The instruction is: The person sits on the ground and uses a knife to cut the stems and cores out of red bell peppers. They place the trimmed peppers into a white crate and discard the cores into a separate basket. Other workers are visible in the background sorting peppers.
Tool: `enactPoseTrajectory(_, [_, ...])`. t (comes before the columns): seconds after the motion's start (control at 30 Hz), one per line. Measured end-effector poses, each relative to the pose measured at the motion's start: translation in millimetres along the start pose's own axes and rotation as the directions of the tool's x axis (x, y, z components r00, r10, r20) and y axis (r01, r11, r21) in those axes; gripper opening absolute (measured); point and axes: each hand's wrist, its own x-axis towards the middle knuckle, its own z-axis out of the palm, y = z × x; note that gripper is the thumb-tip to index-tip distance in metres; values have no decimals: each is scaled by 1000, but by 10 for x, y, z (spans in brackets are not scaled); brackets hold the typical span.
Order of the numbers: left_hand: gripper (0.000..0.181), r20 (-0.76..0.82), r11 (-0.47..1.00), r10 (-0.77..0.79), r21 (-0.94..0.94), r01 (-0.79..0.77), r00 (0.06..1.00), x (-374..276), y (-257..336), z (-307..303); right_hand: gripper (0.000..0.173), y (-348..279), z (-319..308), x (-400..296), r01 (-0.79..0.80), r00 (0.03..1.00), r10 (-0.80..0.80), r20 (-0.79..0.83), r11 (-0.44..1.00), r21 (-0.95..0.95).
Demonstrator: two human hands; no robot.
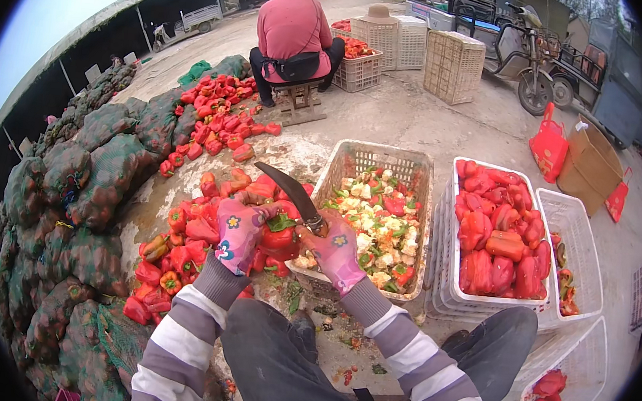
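My left hand (241, 231), in a pink flowered glove, holds a red bell pepper (280, 238) with a green stem cap. My right hand (335, 247), gloved alike, grips the handle of a curved knife (290, 189); its blade points up and to the left above the pepper. The right fingers are at the pepper's right side, and whether they touch it I cannot tell. Below and left of the pepper lies a heap of red peppers (201, 229) on the ground. Just beyond my right hand stands a plastic crate (423, 209) with pale pepper cores and green stems.
A white crate (495, 300) of red peppers stands at the right, beside further white crates (595, 270). Green mesh sacks (111, 171) of peppers are piled along the left. Ahead, a person (293, 32) in a pink top sits on a stool (305, 104) near more peppers.
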Motion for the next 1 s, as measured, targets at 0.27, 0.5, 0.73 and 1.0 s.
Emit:
enactPoseTrajectory(0.27, [19, -12, 947, -114, -304, 105, 993, 37, -199, 476, 34, 700, -1266, -50, -460, 857, 510, 70, 819, -345])
enactPoseTrajectory(0.5, [14, 126, 896, -246, -350, 275, 961, -38, -412, 681, 57, 449, -1516, -324, -742, 634, 463, 620, 589, 319])
enactPoseTrajectory(0.73, [19, 193, 922, -245, -256, 289, 950, -237, -447, 971, 48, 512, -1389, -654, -716, 685, 475, 553, 294, 634])
enactPoseTrajectory(1.0, [69, 438, 986, -127, -43, 162, 890, -570, -675, 910, 17, 703, -1397, -816, -748, 585, 415, 697, -58, 662])
